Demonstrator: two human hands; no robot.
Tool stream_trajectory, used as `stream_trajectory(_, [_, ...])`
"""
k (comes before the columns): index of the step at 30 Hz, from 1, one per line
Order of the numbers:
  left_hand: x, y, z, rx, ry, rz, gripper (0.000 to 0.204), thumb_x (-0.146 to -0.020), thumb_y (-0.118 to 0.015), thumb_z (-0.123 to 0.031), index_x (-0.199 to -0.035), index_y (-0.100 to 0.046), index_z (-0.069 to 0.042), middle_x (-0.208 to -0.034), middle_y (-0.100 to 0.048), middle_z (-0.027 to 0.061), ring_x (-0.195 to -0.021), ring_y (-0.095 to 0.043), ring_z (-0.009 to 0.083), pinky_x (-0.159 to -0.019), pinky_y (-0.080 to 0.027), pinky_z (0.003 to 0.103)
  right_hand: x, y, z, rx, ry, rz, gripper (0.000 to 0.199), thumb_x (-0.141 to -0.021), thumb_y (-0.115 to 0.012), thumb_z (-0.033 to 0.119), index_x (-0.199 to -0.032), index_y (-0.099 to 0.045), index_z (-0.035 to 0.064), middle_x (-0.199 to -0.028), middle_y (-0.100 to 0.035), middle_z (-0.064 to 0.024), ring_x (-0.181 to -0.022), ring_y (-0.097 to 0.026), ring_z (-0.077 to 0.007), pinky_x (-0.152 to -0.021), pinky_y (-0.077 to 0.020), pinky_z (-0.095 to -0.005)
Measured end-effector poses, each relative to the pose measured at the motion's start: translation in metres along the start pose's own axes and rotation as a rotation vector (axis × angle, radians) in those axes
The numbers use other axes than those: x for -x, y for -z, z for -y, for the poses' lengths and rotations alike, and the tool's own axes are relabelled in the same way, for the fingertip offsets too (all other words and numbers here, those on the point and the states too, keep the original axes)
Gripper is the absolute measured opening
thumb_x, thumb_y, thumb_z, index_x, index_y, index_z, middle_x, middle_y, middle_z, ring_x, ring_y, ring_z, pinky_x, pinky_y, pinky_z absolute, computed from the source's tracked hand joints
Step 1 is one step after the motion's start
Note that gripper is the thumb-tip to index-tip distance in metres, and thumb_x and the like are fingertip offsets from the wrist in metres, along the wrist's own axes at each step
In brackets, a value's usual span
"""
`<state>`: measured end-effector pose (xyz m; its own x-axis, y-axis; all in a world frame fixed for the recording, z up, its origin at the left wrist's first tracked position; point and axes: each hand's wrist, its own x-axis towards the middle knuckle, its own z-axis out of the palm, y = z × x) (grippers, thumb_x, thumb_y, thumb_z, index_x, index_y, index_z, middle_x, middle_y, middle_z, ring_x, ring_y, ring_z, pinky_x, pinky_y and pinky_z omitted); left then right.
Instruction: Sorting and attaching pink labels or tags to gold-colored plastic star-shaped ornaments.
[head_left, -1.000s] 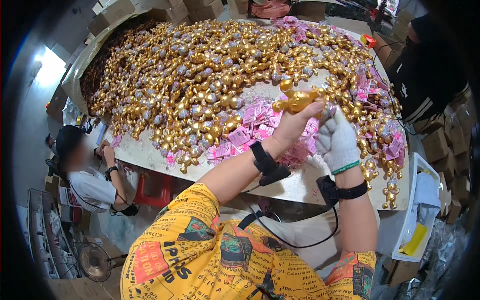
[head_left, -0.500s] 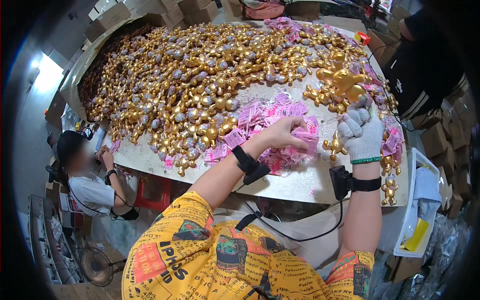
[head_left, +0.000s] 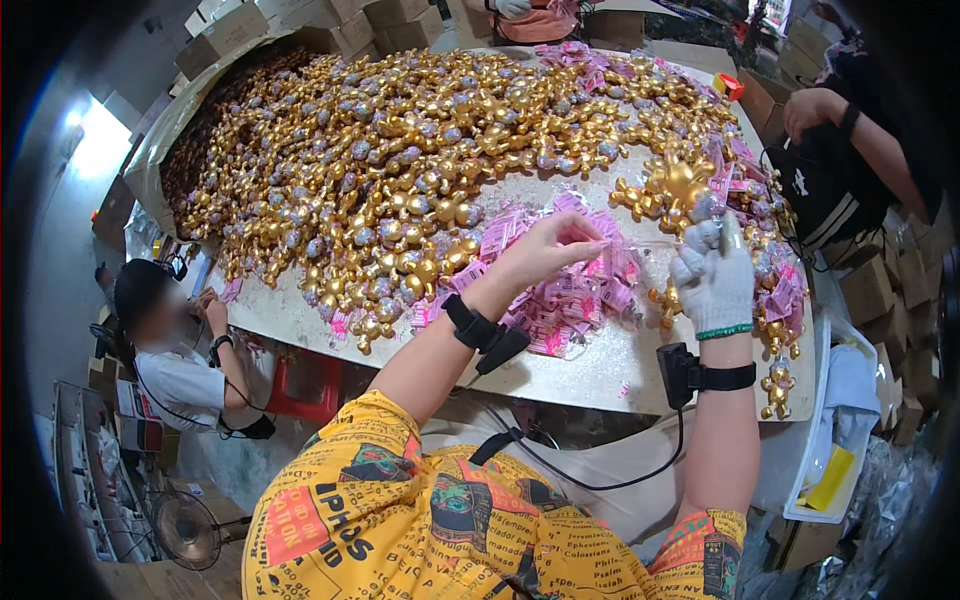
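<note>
We note the near edge of the table (head_left: pixel 600 375) first; both forearms cross it, each with a black wrist strap and cable. Left hand (head_left: pixel 545 250), bare, is pinched shut on a clear sleeve (head_left: pixel 640 243) over the pink packets (head_left: pixel 560 300); the packets lie in a loose heap just inside the near edge, right of centre. Right hand (head_left: pixel 712 285), in a white knit glove, is closed round the lower part of a gold figure (head_left: pixel 683 185); the figure stands upright above the fist, just beyond the packets, toward the right edge; its mouse-like head and arms are free of the glove.

Handling, our judgement: the figure looks like a hollow plated plastic moulding; light, stiff, glossy and so slippery; thin limbs are the likely weak points; hold by the trunk or legs as the glove does now. The sleeve looks thin, limp and light; take it by one edge.

Further in, a few loose figures lie by the right edge; one sits at the near right corner. Beyond, the gold heap (head_left: pixel 400 160) covers most of the far half, spilling to the far left corner.

Another person (head_left: pixel 175 350) sits below the left edge; another arm (head_left: pixel 860 130) shows past the far right corner.
</note>
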<state>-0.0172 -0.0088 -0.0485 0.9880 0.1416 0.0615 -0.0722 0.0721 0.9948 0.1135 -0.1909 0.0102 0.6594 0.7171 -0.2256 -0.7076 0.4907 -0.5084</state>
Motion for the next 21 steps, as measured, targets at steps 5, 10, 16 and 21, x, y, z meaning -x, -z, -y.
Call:
stream_trajectory(5, [-0.004,-0.002,-0.022,-0.334,-0.146,-0.334,0.029,-0.073,-0.071,-0.019,-0.086,-0.055,0.001,-0.08,-0.06,0.0081,-0.073,-0.058,0.011,-0.066,-0.047,0.024,-0.006,0.009,-0.022,0.302,0.033,-0.031,0.026,-0.091,-0.047,0.029,-0.082,-0.057,0.0064,-0.074,-0.057,-0.0057,-0.046,-0.042,-0.0095,-0.041,-0.0359,-0.0217])
stream_trajectory(10, [-0.009,-0.014,-0.045,0.021,-0.06,-0.292,0.022,-0.081,-0.064,-0.019,-0.085,-0.055,0.001,-0.064,-0.056,0.003,-0.049,-0.049,0.0063,-0.041,-0.036,0.019,-0.001,0.0,-0.033,0.807,0.165,0.037,0.028,-0.089,-0.048,0.022,-0.108,-0.057,0.0033,-0.089,-0.061,-0.0066,-0.06,-0.051,-0.0083,-0.05,-0.0413,-0.0203])
stream_trajectory(16, [-0.019,-0.03,-0.052,0.158,-0.027,-0.28,0.023,-0.083,-0.06,-0.023,-0.079,-0.056,-0.001,-0.06,-0.054,0.0018,-0.044,-0.046,0.006,-0.038,-0.033,0.02,-0.003,0.017,-0.024,1.016,0.068,0.05,0.034,-0.087,-0.052,0.03,-0.105,-0.058,0.0013,-0.081,-0.061,-0.0032,-0.061,-0.053,-0.0094,-0.051,-0.0406,-0.0222])
stream_trajectory(21, [-0.028,-0.034,-0.047,0.199,-0.026,-0.391,0.024,-0.083,-0.06,-0.025,-0.079,-0.057,-0.002,-0.061,-0.054,0.0009,-0.045,-0.047,0.0066,-0.038,-0.034,0.02,-0.008,0.025,-0.017,1.436,0.342,-0.002,0.043,-0.087,-0.049,0.035,-0.082,-0.06,-0.0057,-0.069,-0.058,-0.0161,-0.062,-0.054,-0.0214,-0.06,-0.041,-0.0349])
